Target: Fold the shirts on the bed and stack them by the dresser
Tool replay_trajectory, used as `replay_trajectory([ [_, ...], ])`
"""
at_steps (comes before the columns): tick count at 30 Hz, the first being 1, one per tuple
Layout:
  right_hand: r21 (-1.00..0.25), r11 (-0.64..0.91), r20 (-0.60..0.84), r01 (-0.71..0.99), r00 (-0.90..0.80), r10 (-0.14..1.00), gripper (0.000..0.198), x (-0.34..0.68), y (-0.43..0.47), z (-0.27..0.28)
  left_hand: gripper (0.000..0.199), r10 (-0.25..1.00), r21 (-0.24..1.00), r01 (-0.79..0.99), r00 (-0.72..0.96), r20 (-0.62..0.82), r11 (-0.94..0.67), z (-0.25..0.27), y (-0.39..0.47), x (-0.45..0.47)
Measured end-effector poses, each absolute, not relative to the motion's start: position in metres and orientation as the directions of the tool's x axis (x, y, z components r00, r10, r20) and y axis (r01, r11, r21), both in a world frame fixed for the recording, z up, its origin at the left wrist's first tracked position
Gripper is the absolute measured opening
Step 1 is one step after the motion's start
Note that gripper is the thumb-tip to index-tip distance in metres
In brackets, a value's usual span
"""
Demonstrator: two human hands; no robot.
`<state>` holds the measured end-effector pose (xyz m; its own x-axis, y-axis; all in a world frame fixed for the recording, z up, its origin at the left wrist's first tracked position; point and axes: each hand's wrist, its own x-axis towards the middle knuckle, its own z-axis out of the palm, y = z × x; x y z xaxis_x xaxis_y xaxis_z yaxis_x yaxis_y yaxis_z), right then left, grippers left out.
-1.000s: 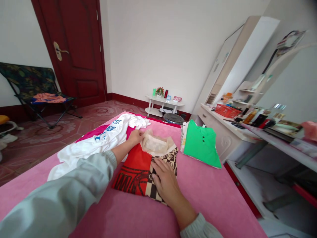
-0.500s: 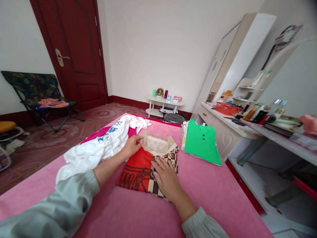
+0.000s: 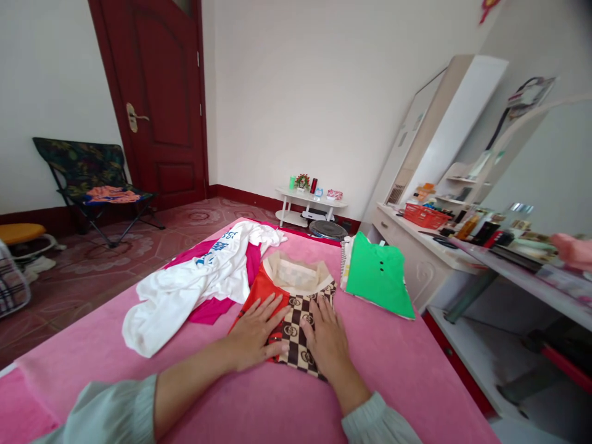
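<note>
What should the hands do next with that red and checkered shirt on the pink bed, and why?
Probably lift the folded shirt and set it on the green shirt to its right. Both the left hand and the right hand lie flat on it, it looks compactly folded, and the green one already lies folded.

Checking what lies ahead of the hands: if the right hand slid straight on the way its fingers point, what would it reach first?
Probably the beige collar of the folded red and checked garment under the right hand; depth is uncertain.
</note>
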<state>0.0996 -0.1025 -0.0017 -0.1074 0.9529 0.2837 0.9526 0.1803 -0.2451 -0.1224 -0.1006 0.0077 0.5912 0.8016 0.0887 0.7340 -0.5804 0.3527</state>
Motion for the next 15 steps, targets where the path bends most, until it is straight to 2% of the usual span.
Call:
replay_trajectory([
  [4,-0.231,0.17,0.322,0.958,-0.09,0.942,0.049,0.102,-0.104,0.0,0.068,0.806,0.393,0.715,0.574,0.144,-0.579,0.006,-0.101,-0.128],
  [8,-0.218,0.023,0.397,0.976,0.067,0.916,0.061,0.11,-0.103,0.001,0.06,0.905,0.442,0.791,0.348,0.244,-0.423,0.011,-0.101,-0.129],
  [11,-0.188,-0.064,0.401,0.98,0.136,0.906,0.066,0.118,-0.101,0.001,0.055,0.942,0.359,0.891,0.178,0.283,-0.277,0.019,-0.099,-0.132],
  [15,-0.145,-0.067,0.408,0.987,0.121,0.905,0.059,0.123,-0.1,0.002,0.056,0.965,0.224,0.969,0.049,0.258,-0.108,0.03,-0.098,-0.138],
])
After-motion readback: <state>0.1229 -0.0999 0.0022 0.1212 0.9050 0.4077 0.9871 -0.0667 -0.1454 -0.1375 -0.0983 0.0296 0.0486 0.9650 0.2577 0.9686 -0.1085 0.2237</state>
